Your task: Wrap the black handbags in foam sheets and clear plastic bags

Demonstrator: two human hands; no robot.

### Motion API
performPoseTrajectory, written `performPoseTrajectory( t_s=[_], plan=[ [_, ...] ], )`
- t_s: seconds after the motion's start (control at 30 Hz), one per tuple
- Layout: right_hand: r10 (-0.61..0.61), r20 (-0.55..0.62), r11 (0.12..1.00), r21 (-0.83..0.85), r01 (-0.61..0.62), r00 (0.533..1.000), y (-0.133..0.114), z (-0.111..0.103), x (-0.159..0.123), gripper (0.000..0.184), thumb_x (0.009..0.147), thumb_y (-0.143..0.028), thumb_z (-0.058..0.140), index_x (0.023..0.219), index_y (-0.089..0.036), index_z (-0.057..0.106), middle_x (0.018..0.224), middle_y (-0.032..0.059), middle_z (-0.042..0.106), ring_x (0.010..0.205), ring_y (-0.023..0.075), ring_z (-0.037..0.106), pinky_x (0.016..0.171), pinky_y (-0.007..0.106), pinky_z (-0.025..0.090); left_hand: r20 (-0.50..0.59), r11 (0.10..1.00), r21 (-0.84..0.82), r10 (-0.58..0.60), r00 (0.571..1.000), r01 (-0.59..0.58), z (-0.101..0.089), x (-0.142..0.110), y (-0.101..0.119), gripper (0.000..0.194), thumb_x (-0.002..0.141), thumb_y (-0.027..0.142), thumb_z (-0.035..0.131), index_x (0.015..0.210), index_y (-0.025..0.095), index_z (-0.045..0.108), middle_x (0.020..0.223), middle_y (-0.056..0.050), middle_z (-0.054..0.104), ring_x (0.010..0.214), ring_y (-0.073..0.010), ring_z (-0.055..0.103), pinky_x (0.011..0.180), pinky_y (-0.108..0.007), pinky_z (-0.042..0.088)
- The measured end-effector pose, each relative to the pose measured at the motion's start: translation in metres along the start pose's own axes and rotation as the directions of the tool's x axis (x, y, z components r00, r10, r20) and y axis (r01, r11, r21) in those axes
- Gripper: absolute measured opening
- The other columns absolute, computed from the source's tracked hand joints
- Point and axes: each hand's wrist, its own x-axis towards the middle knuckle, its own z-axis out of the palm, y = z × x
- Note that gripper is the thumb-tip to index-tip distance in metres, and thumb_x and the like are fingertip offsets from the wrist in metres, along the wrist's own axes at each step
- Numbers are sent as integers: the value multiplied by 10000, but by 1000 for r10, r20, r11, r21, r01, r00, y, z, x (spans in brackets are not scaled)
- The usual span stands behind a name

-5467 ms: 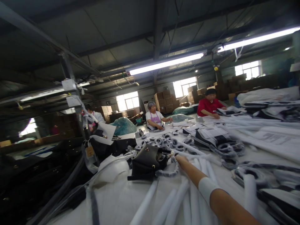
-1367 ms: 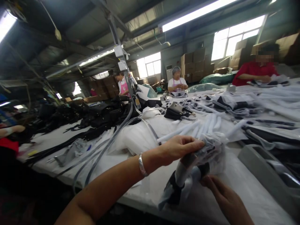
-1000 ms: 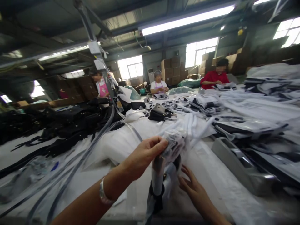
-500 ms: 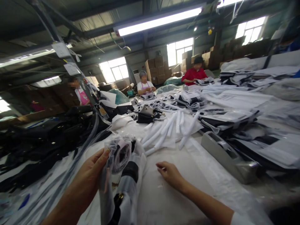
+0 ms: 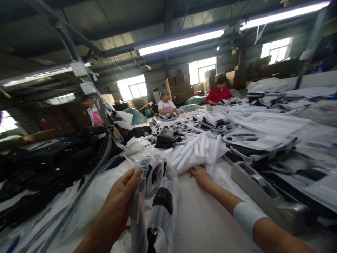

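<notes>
My left hand (image 5: 122,196) is closed, thumb on top, on the edge of a clear plastic bag (image 5: 172,207). Inside the bag are a rolled, plastic-wrapped strap (image 5: 154,179) and a dark item (image 5: 162,199) with white wrapping and a gold-coloured metal part; its full shape is hidden. My right hand (image 5: 202,178) reaches forward over the table, its fingers curled at the near edge of a thin white sheet (image 5: 188,168). On that sheet lie several white, soft-looking rolls (image 5: 193,151). Those fingertips are partly hidden.
A grey tape dispenser (image 5: 252,189) stands right of my right arm. Beyond the rolls sits a small black handbag (image 5: 167,137). Wrapped dark bags (image 5: 265,144) pile up at right, black pieces (image 5: 50,165) at left. A slanted metal post (image 5: 91,84) rises at left; co-workers sit across the table.
My right hand has moved forward from the bare table to the sheet's edge. The sheet and rolls have shifted away from me and bunched slightly. My left hand keeps hold of the plastic bag.
</notes>
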Motion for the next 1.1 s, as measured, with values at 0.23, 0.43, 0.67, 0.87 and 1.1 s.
performPoseTrajectory(
  t_s=[0.23, 0.43, 0.67, 0.87, 1.1],
  plan=[
    [2, 19, 1000, 9, -2, 1000, 1, -13, -8, 251, 954, -330, 609, 1139, -162, 628, 1184, 81, 634, 1041, 224, 627, 907, 441, 527, 52, 998, 54, -20, 998, 17, 23, -4, -29, 504, 768, 587, 724, 1086, 197, 705, 1012, -60, 731, 911, -243, 670, 801, -296, 522],
    [-9, -66, 960, 279, 28, 998, -15, -37, -54, 194, 943, -340, 582, 915, -168, 666, 999, 77, 671, 1036, 229, 604, 962, 435, 458, 32, 999, 26, -23, 999, 22, 30, -12, -33, 453, 773, 562, 730, 1068, 217, 713, 914, -35, 726, 826, -217, 669, 811, -299, 515],
    [-5, -8, 700, 714, 10, 1000, -63, -85, -107, 472, 943, -553, 391, 988, -148, 630, 748, 12, 627, 595, 133, 616, 534, 247, 497, -4, 990, 128, -51, 999, 51, 29, -18, -26, 425, 781, 567, 716, 995, 200, 720, 756, 0, 703, 647, -168, 618, 707, -271, 498],
    [-111, 94, 511, 860, -24, 989, -102, -128, -135, 405, 817, -476, 667, 1069, -161, 690, 687, 8, 681, 568, 128, 613, 520, 223, 495, 7, 988, 154, -20, 1000, 18, 33, -23, -25, 513, 780, 612, 691, 1045, 173, 690, 867, -30, 721, 747, -199, 633, 689, -270, 472],
    [-143, 83, 532, 846, 6, 986, -138, -153, -128, 210, 739, -353, 743, 795, -151, 736, 577, -24, 617, 471, 82, 498, 390, 165, 334, 12, 976, 215, 21, 1000, -23, 42, -29, -25, 504, 816, 606, 660, 1051, 160, 676, 749, -1, 679, 665, -161, 582, 644, -252, 444]
  ],
)
